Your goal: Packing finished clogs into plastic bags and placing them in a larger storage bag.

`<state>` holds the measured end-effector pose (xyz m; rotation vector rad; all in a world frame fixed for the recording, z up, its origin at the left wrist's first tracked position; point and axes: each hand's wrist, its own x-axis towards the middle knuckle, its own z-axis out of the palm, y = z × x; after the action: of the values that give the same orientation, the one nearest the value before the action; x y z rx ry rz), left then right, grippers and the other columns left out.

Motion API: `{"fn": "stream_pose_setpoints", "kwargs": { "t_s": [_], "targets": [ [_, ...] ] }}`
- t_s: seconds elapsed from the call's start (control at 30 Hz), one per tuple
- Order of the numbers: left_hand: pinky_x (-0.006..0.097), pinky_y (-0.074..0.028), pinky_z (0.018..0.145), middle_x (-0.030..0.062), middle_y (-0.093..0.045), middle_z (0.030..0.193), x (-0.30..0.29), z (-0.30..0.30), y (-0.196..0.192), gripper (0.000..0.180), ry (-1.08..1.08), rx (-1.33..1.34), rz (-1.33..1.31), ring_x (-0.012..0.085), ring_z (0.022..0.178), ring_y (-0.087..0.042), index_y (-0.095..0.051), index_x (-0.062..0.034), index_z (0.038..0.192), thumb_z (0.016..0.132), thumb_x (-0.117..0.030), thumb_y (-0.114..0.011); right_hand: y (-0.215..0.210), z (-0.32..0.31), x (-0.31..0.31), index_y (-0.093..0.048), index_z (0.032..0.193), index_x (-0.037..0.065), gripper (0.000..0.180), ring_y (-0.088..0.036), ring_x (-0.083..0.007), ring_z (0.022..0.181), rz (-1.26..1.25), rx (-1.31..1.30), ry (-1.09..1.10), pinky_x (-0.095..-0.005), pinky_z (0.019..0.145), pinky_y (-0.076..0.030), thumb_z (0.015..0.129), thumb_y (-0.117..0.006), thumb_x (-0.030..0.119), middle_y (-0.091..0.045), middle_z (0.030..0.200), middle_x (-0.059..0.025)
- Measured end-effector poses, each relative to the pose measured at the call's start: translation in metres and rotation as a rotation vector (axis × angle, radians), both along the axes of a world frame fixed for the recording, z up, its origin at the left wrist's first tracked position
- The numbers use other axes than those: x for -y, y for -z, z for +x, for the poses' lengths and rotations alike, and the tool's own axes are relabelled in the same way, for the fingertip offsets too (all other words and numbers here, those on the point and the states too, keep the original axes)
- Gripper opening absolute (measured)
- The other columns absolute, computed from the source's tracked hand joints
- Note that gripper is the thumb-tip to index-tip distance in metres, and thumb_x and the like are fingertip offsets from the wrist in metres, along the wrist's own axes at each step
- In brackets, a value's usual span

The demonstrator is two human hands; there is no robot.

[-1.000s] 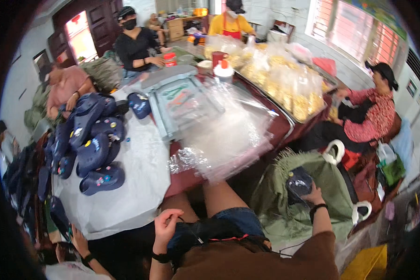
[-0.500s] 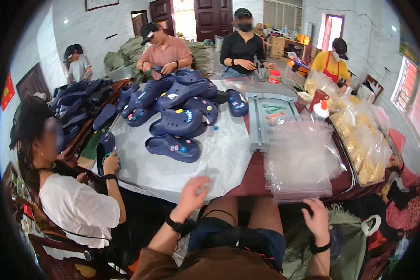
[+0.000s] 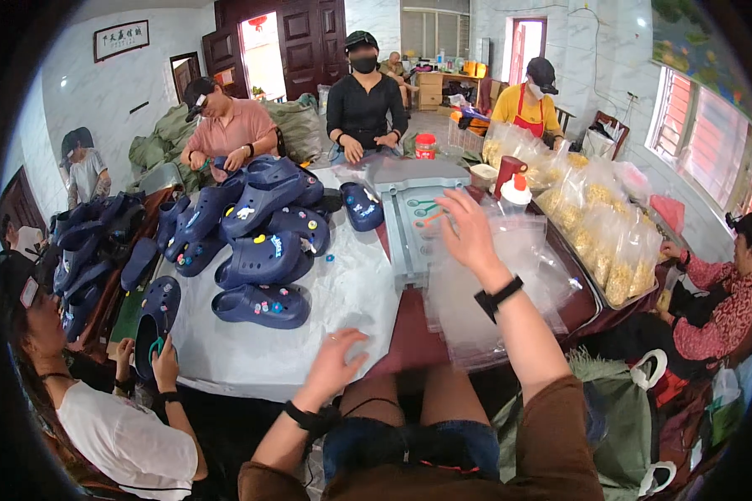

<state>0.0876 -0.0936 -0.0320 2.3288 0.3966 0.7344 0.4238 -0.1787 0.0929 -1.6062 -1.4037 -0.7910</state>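
My right hand [image 3: 470, 234] reaches out above the right side of a grey plastic tray [image 3: 411, 265], fingers apart. Close to its fingertips in the tray is a small orange tool [image 3: 430, 220] with looped ends; two similar green tools [image 3: 422, 204] lie just beyond it. Under my right wrist is a stack of clear plastic bags [image 3: 468, 316]. My left hand [image 3: 334, 366] hovers at the near table edge, empty, with its fingers loosely spread. The nearest dark-blue clog [image 3: 261, 306] sits on white sheeting [image 3: 351, 280], apart from my left hand.
More clogs [image 3: 263, 259], decorated with charms, are heaped ahead. On the left, a person [image 3: 113, 417] works on one clog. A white bottle with a red cap [image 3: 516, 192] stands beyond the bags. Filled bags [image 3: 618, 250] crowd a tray on the right. A green sack [image 3: 610, 417] is by my right leg.
My right hand has moved up and forward from beside my lap to over the grey tray. My left hand stays near the table edge. The view has shifted right.
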Motion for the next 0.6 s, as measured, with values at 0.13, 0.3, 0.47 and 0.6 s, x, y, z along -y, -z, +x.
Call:
{"fn": "stream_pose_setpoints", "kwargs": {
  "t_s": [0.13,0.3,0.47,0.6],
  "targets": [
    [0.043,-0.046,0.101,0.0163,-0.060,0.129,0.038,0.036,0.010,0.037,0.209,-0.021,0.103,0.0372,0.120,-0.055,-0.065,-0.0080,0.120,0.085,-0.015,-0.074,0.030,0.053,-0.031,-0.066,0.124,0.011,0.039,-0.053,-0.0354,0.128,-0.444,0.080,0.227,-0.0505,0.106,-0.041,0.090,-0.054,0.028,-0.061,0.133,-0.0181],
    [0.044,-0.045,0.102,0.0162,-0.059,0.130,0.044,0.031,0.000,0.036,0.290,-0.064,0.048,0.0375,0.121,-0.054,-0.065,-0.0073,0.120,0.086,-0.015,-0.073,0.041,0.043,0.011,-0.071,0.118,0.010,0.054,-0.071,-0.0324,0.097,-0.911,-0.001,0.323,-0.0515,0.090,-0.049,0.083,-0.055,0.049,-0.074,0.102,-0.0152],
    [0.045,-0.045,0.103,0.0164,-0.055,0.135,0.035,0.059,-0.002,0.041,0.275,0.013,-0.014,0.0370,0.123,-0.053,-0.063,-0.0070,0.124,0.084,-0.014,-0.074,0.080,-0.012,0.088,-0.077,0.076,0.009,0.034,-0.072,-0.0332,0.080,-1.017,-0.015,0.423,-0.0461,0.070,-0.055,0.080,-0.063,0.039,-0.073,0.080,-0.0173],
    [0.046,-0.042,0.106,0.0192,-0.051,0.140,0.048,0.110,0.015,0.048,0.277,0.112,0.116,0.0397,0.127,-0.049,-0.059,-0.0065,0.129,0.084,-0.015,-0.074,0.150,-0.042,0.138,-0.076,0.078,0.009,0.021,-0.070,-0.0341,0.076,-0.933,-0.029,0.392,-0.0464,0.069,-0.055,0.080,-0.065,0.026,-0.070,0.074,-0.0159]
  ]
}}
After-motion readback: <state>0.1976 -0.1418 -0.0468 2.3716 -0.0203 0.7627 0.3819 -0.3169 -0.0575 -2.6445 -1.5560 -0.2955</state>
